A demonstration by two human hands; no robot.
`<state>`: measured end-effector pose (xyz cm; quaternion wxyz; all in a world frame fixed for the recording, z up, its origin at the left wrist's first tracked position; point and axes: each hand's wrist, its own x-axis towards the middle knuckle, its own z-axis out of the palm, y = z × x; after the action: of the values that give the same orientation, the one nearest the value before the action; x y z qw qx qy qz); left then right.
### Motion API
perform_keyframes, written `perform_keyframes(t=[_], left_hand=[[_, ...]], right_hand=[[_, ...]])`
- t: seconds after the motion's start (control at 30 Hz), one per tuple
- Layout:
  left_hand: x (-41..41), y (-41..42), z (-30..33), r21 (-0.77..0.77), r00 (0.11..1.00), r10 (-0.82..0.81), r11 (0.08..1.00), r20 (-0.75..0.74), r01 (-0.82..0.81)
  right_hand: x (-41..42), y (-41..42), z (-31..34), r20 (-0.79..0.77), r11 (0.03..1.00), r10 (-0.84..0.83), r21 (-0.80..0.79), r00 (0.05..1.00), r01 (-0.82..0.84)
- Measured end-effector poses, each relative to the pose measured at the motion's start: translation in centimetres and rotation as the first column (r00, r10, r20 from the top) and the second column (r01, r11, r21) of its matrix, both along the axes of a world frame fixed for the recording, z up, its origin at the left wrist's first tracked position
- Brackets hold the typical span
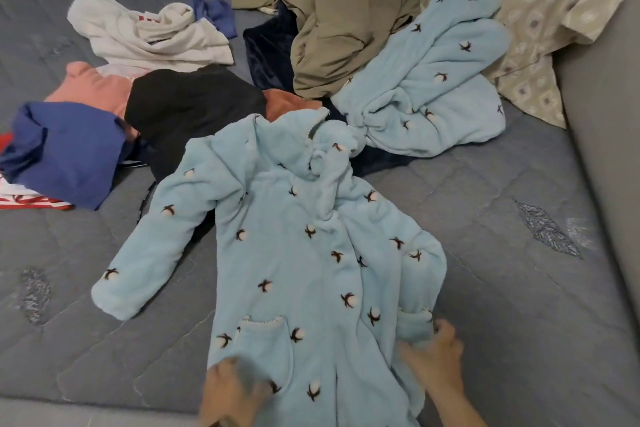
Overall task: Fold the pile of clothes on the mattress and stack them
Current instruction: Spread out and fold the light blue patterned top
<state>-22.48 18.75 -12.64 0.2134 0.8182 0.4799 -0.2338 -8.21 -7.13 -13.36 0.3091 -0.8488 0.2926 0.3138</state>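
A light blue fleece top (294, 253) with small dark-and-white flower marks lies spread on the grey mattress (519, 305), collar away from me, its left sleeve stretched out to the side. My left hand (230, 392) rests on the hem near the pocket, blurred. My right hand (434, 355) grips the right side of the top near the folded-in sleeve cuff. Matching light blue fleece trousers (433, 87) lie crumpled behind. The unfolded pile holds an olive garment (346, 21), a black one (187, 107), a white one (149, 35) and a dark blue one (65, 156).
A patterned beige sheet (540, 10) is bunched at the back right. A grey padded edge (606, 149) runs along the right side. A pink garment (93, 87) and a red-and-white one (31, 201) lie at the left. Bare mattress shows at front left and right.
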Motion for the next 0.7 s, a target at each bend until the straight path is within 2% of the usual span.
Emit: perform_keyframes(t=[0.07,0.1,0.13,0.2,0.27,0.3,0.33,0.4,0.47,0.53,0.6,0.7], left_hand=[[3.5,-1.9,1.1,-0.221,0.991,0.061,0.975,0.122,-0.032],[5.0,-3.3,0.9,-0.289,0.980,0.116,0.955,0.160,-0.066],[6.7,-5.0,0.7,-0.357,0.971,0.160,0.930,0.176,-0.088],[9.5,-8.9,-0.2,-0.471,0.948,0.256,0.870,0.187,-0.142],[11.7,-12.0,-0.5,-0.413,0.977,0.171,0.904,0.124,-0.106],[12.6,-12.7,-0.4,-0.325,0.991,0.124,0.941,0.055,-0.100],[13.3,-13.1,-0.7,-0.263,0.995,0.094,0.961,0.018,-0.086],[14.4,-12.9,-1.3,-0.312,0.993,0.115,0.945,0.039,-0.097],[15.3,-11.6,-2.1,-0.387,0.992,0.100,0.920,0.075,-0.064],[16.4,-9.7,-2.0,-0.377,0.986,0.087,0.926,0.143,-0.027],[18.6,-7.5,-1.0,-0.372,0.934,0.210,0.924,0.289,-0.093],[24.9,-4.2,-0.2,-0.400,0.841,0.333,0.903,0.426,-0.155]], right_hand=[[3.5,0.6,1.9,0.311,0.995,0.103,-0.027,0.945,-0.099],[5.9,1.2,2.6,0.371,0.995,0.092,0.009,0.924,-0.102],[8.6,1.7,2.7,0.347,0.993,0.071,0.067,0.935,-0.100],[13.5,2.8,2.0,0.113,0.978,0.007,0.207,0.994,-0.030],[16.5,4.2,1.2,-0.189,0.921,-0.055,0.369,0.980,0.123],[17.3,5.0,0.8,-0.268,0.886,-0.077,0.423,0.960,0.189],[17.9,5.6,0.4,-0.288,0.853,-0.105,0.465,0.952,0.235],[18.4,6.4,-0.9,-0.250,0.860,-0.186,0.426,0.950,0.281],[18.5,6.0,-2.3,-0.206,0.923,-0.178,0.304,0.962,0.236],[17.9,5.1,-3.3,-0.249,0.971,-0.105,0.185,0.963,0.154],[17.2,4.9,-2.8,-0.310,0.943,-0.157,0.234,0.938,0.235],[16.8,5.3,-3.1,-0.431,0.818,-0.170,0.439,0.886,0.370]])
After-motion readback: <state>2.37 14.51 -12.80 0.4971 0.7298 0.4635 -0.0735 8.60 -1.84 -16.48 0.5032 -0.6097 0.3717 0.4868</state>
